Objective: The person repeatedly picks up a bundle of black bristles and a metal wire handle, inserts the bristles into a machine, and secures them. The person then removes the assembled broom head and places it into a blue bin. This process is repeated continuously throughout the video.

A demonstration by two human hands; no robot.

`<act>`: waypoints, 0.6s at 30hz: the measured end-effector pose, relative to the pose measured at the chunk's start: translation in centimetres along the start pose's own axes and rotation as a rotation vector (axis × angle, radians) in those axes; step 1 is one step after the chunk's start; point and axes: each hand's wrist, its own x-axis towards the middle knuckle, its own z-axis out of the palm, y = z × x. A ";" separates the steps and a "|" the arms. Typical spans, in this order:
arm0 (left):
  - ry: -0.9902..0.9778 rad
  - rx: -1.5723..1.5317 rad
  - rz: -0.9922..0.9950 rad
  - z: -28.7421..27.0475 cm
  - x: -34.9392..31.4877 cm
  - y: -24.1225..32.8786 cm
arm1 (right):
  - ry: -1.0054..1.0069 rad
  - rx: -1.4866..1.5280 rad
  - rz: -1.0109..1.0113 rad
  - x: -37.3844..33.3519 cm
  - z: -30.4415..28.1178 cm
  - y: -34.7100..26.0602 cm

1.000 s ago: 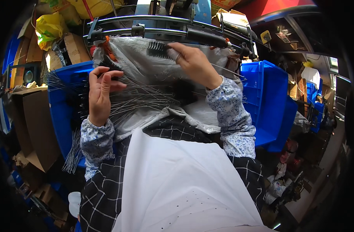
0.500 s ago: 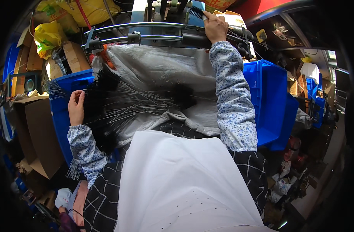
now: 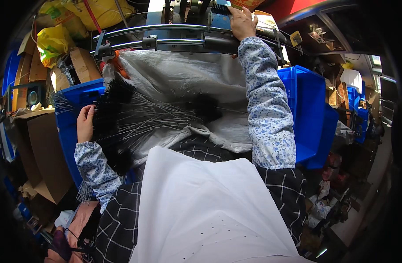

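R hand (image 3: pixel 243 26) at blk bristle brush (image 3: pixel 220 9), L hand (image 3: pixel 84 126) by wire-stemmed brushes (image 3: pixel 123 90); can't tell if either's fingers grip. Rough tug cld tangle stems.

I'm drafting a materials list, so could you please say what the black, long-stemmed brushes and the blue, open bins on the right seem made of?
Black, long-stemmed brushes: the stems look like metal wire, grey and glinting; the matte bristles may be synthetic, fibre unclear.
Blue, open bins: probably moulded plastic, smooth, evenly coloured, slightly glossy.
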 end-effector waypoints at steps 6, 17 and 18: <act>0.009 0.067 -0.011 0.0 -0.2 1.1 | 0.017 0.028 0.218 -2.5 -2.9 -0.2; 0.592 -0.085 0.231 -5.5 -1.0 1.7 | 0.058 0.246 0.239 -1.6 -2.3 -3.9; 0.634 -0.250 0.283 -6.6 -1.3 1.9 | 0.068 0.253 0.233 -1.5 -2.3 -4.1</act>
